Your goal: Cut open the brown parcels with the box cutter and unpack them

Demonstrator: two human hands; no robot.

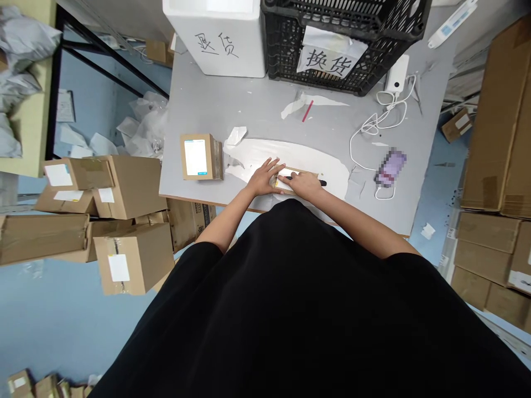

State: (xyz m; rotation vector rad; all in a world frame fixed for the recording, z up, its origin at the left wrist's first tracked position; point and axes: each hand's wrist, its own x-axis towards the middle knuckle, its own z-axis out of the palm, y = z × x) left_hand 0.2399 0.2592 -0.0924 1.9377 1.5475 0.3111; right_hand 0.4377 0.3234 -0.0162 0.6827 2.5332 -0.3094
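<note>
A small cardboard box with a white label lies flat at the front of the table, close to my body. My left hand grips its left end, fingers spread along the far side and thumb at the near side. Over the label, my right hand is closed on a slim black utility knife, whose handle sticks out to the right. My right index finger points left along the knife; its blade is too small to make out. Beneath the box is a white sheet.
A labelled carton stands on the left of the grey table. Behind are a white bin and a black crate. A purple phone and white cable lie right. Cardboard boxes are stacked at the left.
</note>
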